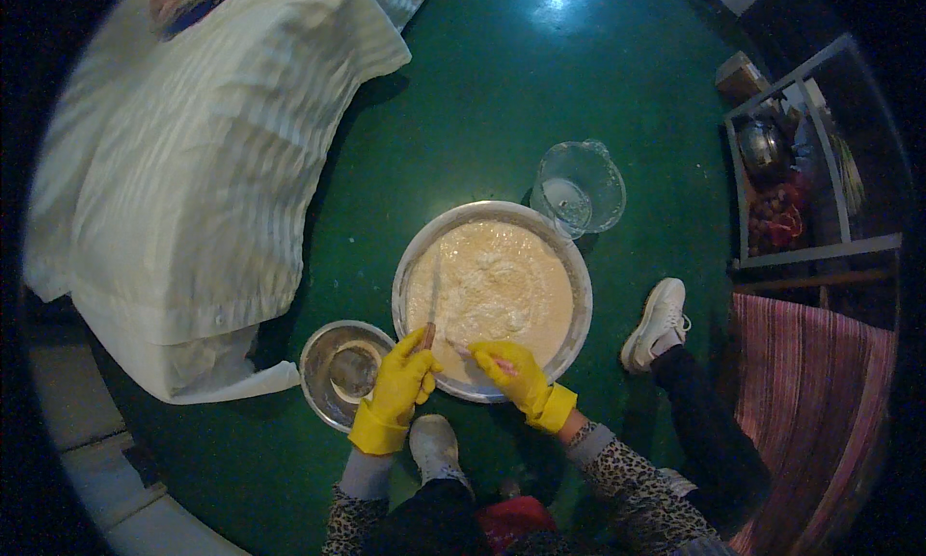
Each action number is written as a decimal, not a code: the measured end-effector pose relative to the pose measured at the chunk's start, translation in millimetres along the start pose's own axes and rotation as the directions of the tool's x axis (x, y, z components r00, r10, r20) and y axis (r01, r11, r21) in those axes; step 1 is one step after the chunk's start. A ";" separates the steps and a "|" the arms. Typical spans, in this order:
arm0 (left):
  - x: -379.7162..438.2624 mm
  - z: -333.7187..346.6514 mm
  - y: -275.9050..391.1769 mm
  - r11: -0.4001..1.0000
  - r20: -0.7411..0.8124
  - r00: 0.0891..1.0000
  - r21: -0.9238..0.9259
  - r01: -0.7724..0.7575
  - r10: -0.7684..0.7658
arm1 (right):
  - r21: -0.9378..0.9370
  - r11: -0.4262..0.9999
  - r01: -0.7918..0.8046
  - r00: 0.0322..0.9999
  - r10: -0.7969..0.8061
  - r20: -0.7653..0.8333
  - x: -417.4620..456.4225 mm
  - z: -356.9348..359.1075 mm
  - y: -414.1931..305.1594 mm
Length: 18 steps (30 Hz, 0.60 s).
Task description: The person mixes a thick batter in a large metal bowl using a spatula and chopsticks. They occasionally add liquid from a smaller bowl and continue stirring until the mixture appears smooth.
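A wide metal basin [582, 274] stands on the floor before me, filled with a pale, wet batter or dough [532, 295] with a lumpy, whiter middle. My left hand [399, 375], in a yellow rubber glove, grips the brown handle of a long thin-bladed knife [435, 285]. Its blade reaches away from me over the basin's left side. Over the near part of the basin is my right hand [510, 371], gloved in yellow too. Its fingers close on a slim pinkish-handled tool [460, 348], whose tip points left toward the knife; its exact kind is unclear.
A smaller metal bowl [312, 364] with residue sits left of the basin. Touching the basin's far right rim is a clear plastic container [615, 187]. A pale cloth [239, 180] drapes at left. My shoes [660, 317] flank the basin; a shelf rack [796, 256] and striped cloth [803, 389] stand right.
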State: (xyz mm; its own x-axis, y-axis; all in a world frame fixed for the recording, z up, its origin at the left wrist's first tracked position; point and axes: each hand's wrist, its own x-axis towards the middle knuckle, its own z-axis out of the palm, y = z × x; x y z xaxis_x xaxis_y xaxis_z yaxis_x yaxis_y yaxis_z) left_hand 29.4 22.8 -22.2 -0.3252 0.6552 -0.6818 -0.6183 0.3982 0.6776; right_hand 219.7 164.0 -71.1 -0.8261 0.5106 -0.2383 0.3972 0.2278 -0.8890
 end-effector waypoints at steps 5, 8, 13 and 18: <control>-0.5 5.2 -1.8 0.999 0.005 1.000 0.029 0.024 -0.024 | -0.173 0.958 0.230 0.973 -0.224 0.057 -6.0 -16.5 22.1; -1.8 7.4 -3.6 0.998 -0.008 1.000 0.064 0.004 -0.003 | -0.327 0.912 0.247 0.965 -0.263 -0.003 -4.5 -44.1 30.9; -2.6 7.1 -6.0 0.999 -0.011 1.000 0.050 0.005 -0.004 | -0.446 0.844 0.296 0.862 -0.438 -0.256 7.9 -88.2 29.2; -0.4 3.6 -10.6 0.998 -0.007 1.000 0.058 -0.029 0.029 | -0.415 0.902 0.122 0.869 -0.299 -0.394 14.3 -130.4 33.1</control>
State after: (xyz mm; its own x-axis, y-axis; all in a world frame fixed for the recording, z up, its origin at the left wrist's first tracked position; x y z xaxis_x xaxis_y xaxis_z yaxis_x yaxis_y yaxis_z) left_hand 38.6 20.6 -28.1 -0.3480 0.6621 -0.6637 -0.5660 0.4160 0.7118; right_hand 273.1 287.0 -53.0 -0.6790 0.7026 0.2128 0.4234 0.6116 -0.6683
